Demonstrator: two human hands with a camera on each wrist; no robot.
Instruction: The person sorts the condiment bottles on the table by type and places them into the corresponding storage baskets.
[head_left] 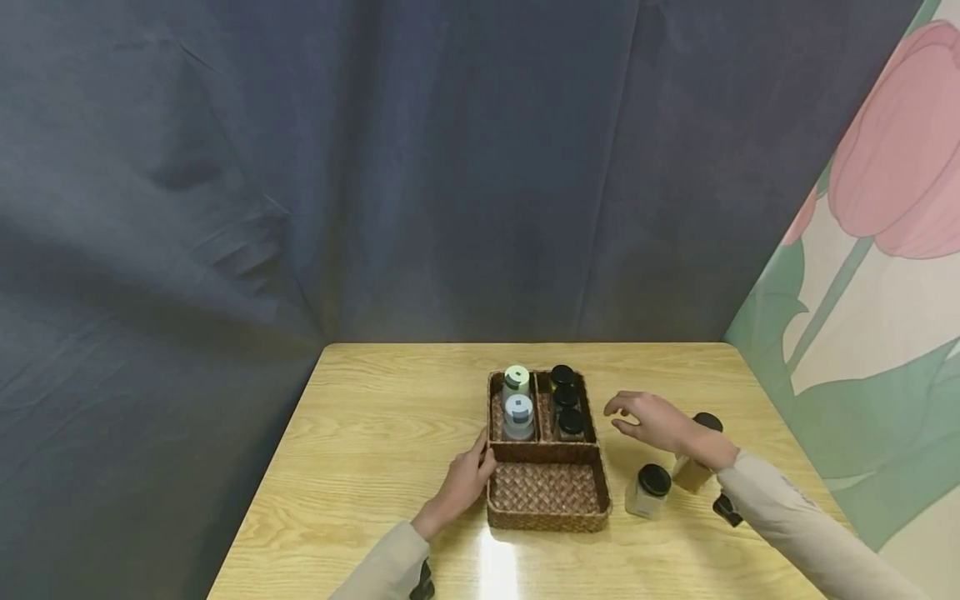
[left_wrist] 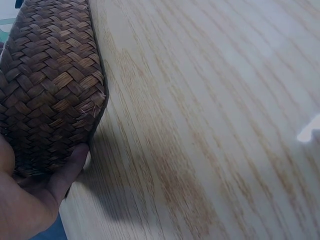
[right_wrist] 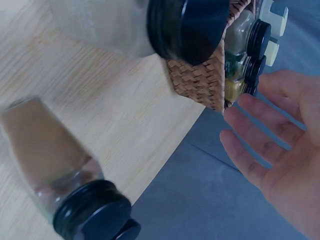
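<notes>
lt wood-grain table (head_left: 375,417), glossy w/ glare nr front, brn woven basket (head_left: 551,522) approx mid-table, blk-lidded pale jar (head_left: 643,500) upright just R of it, blk-lidded brn-filled jar (head_left: 692,475) upright beside that, farther R

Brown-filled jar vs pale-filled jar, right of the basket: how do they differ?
Contents: the brown-filled jar holds something brown; the pale-filled jar looks whitish.
Build: the brown-filled jar is taller, the pale-filled jar squatter.
Place: the pale-filled jar stands nearer the basket, the brown-filled jar farther right.
Shared: both have black lids and stand upright on the table.
</notes>
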